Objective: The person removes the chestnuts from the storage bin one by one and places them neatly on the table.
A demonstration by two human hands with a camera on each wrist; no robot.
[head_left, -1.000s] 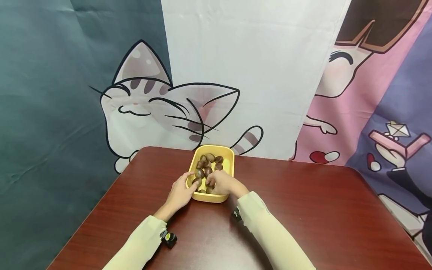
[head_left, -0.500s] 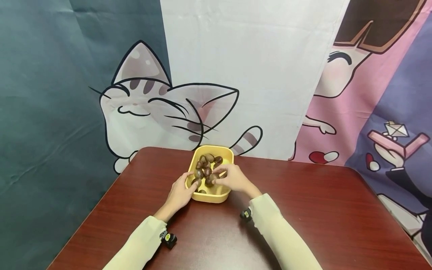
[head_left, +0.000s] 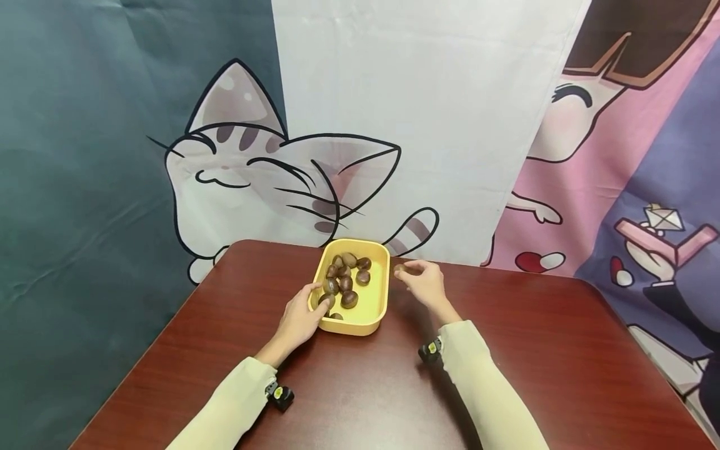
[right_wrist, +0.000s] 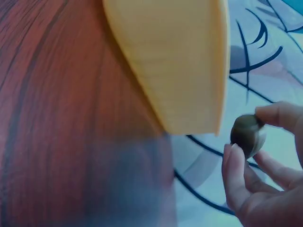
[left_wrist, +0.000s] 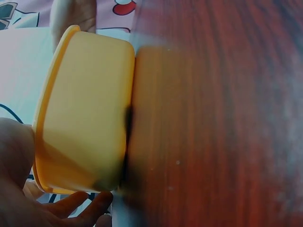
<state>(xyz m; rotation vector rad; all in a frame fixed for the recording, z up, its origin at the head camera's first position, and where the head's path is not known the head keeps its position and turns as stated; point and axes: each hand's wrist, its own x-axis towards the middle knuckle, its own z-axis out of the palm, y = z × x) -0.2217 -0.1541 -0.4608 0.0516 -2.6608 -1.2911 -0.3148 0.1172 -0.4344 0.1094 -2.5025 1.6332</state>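
A yellow plastic container (head_left: 374, 295) holds several brown chestnuts (head_left: 349, 299), most of them along its left side. My left hand (head_left: 298, 317) grips the container's left rim, thumb over the edge; the left wrist view shows fingers under the near end of the tub's wall (left_wrist: 85, 109). Just outside the right rim, my right hand (head_left: 425, 284) pinches one chestnut (right_wrist: 248, 135) between thumb and fingertips. In the right wrist view that chestnut hangs in the air beside the container.
The container stands near the far edge of a dark red wooden table (head_left: 534, 331). Right behind that edge hangs a cloth backdrop (head_left: 450, 125) printed with a cartoon cat and figures. A small black camera sits on each wrist.
My right hand has come up out of the container with a chestnut and moved right, past the rim. My left hand has kept its grip on the left rim.
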